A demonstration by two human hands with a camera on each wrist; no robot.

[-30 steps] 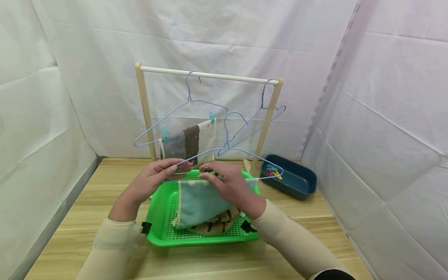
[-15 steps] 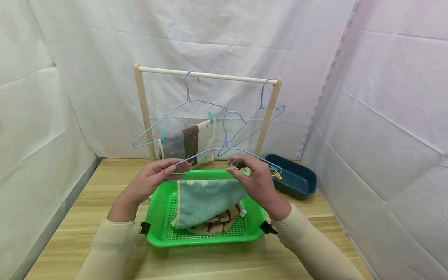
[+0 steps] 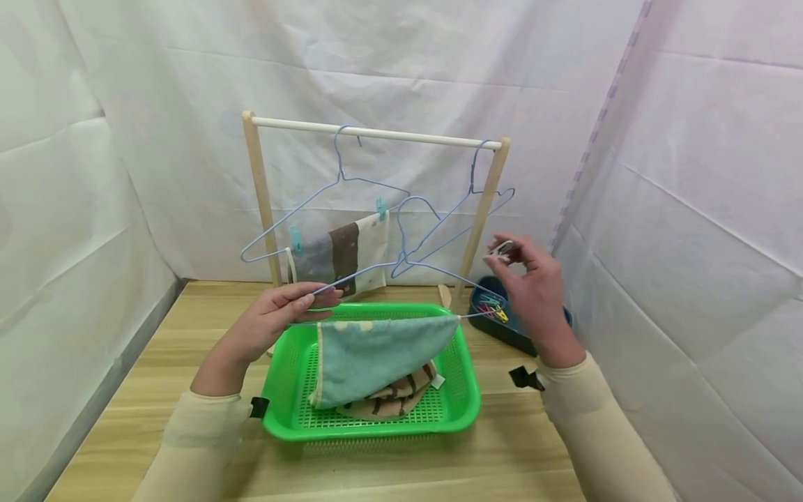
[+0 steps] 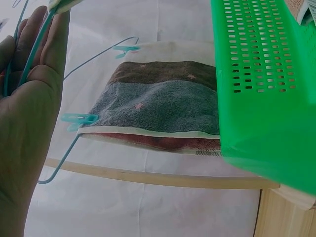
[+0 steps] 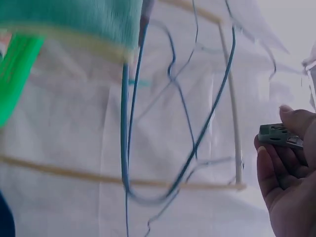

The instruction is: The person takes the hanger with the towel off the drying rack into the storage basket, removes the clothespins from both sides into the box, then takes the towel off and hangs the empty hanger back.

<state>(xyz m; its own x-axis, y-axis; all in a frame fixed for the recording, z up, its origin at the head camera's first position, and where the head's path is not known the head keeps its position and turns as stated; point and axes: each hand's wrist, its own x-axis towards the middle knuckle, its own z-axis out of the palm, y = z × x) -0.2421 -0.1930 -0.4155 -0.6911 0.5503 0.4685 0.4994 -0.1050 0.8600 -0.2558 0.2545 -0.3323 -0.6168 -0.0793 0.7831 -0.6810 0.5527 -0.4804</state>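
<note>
My left hand (image 3: 276, 317) holds one side of a blue wire hanger (image 3: 403, 259), thumb on top of the wire. Over the hanger's lower bar hangs a light blue towel (image 3: 376, 359) with pale edging. In the right wrist view, my right hand (image 5: 294, 173) pinches a grey-green clothespin (image 5: 276, 134) between thumb and fingers. That hand is raised beyond the hanger's right end, above a dark blue box (image 3: 502, 339) holding several coloured clothespins (image 3: 492, 307). Beneath the towel, a brown-striped cloth (image 3: 395, 403) lies in a green basket (image 3: 370, 434).
Behind stands a wooden rack with a white rail (image 3: 376, 136). From it hang a hanger with a grey, brown and white towel (image 3: 343, 252) clipped by teal clothespins (image 3: 381, 208), and a second hanger (image 3: 473, 188) at the right. White cloth walls surround the wooden table (image 3: 157, 362).
My right hand has moved right and up with the clothespin, from in front of the hanging towel to above the box. The left hand and hanger stay almost in place.
</note>
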